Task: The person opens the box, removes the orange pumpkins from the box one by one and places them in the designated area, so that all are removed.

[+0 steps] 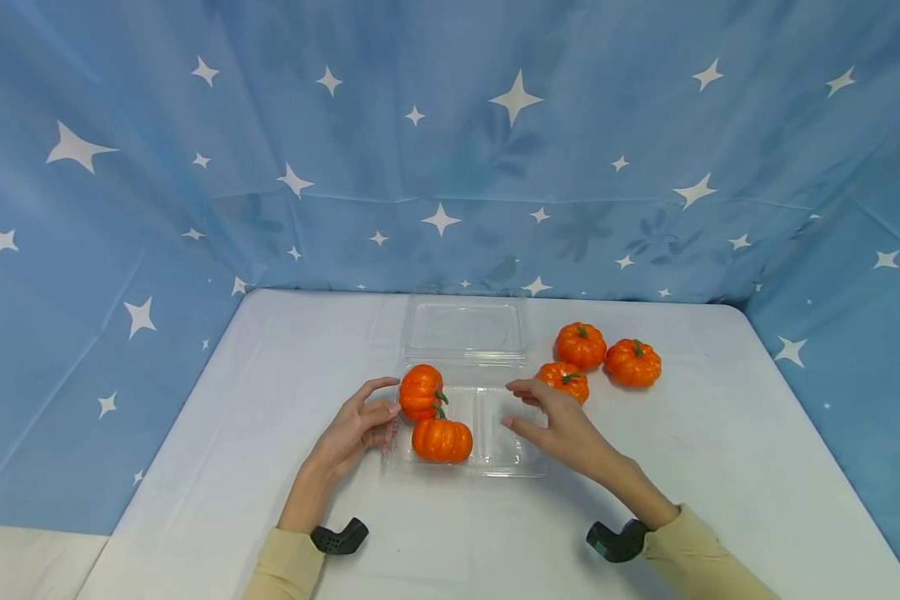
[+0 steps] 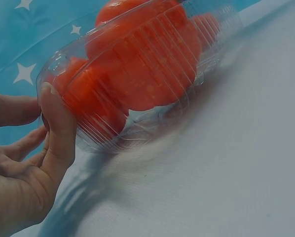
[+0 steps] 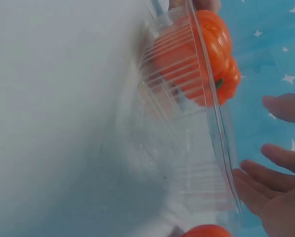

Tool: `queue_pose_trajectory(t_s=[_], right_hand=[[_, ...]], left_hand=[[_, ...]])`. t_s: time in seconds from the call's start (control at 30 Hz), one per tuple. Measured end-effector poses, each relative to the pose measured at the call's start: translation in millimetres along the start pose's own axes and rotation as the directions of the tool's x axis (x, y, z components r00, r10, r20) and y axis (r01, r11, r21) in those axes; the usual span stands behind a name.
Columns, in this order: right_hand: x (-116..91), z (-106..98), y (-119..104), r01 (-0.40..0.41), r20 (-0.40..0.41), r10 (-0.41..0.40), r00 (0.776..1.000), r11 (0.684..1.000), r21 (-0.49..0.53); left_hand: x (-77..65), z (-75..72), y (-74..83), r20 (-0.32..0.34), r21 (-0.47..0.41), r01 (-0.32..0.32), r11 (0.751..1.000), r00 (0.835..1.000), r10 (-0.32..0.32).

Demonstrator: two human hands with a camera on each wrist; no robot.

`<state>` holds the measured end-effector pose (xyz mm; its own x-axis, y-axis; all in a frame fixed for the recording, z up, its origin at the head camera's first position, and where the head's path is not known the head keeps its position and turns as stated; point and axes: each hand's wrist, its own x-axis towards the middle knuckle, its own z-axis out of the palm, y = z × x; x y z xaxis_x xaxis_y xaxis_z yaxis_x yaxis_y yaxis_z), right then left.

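Note:
A clear plastic clamshell container [image 1: 506,446] lies with its lid raised back at the table's far side. Two small orange pumpkins with green stems, a rear one [image 1: 420,392] and a front one [image 1: 442,442], sit in its left part. At the left end, my left hand [image 1: 356,429] pinches the container's edge between thumb and finger, as the left wrist view shows. My right hand [image 1: 566,425] hovers by the right end, fingers loosely bent and apart, nothing between them. Behind that hand a third pumpkin [image 1: 566,379] is partly hidden.
Two more pumpkins, one at the back [image 1: 581,345] and one farther right [image 1: 633,363], rest on the white table [image 1: 705,467]. The transparent lid [image 1: 465,329] reaches toward the far edge. A blue starry curtain [image 1: 375,167] hangs behind and on both sides.

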<state>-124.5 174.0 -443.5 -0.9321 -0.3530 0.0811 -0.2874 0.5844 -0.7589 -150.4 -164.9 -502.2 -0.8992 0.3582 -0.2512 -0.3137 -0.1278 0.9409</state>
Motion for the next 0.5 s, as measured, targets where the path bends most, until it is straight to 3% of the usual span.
queue_pose_trajectory(t_s=[0.5], right_hand=[[7.7,27.6,-23.6,-0.163,0.165,0.153,0.974,0.985,0.050]], left_hand=[[0.3,0.9,0.5,-0.007,-0.013,0.008,1.000,1.000,-0.009]])
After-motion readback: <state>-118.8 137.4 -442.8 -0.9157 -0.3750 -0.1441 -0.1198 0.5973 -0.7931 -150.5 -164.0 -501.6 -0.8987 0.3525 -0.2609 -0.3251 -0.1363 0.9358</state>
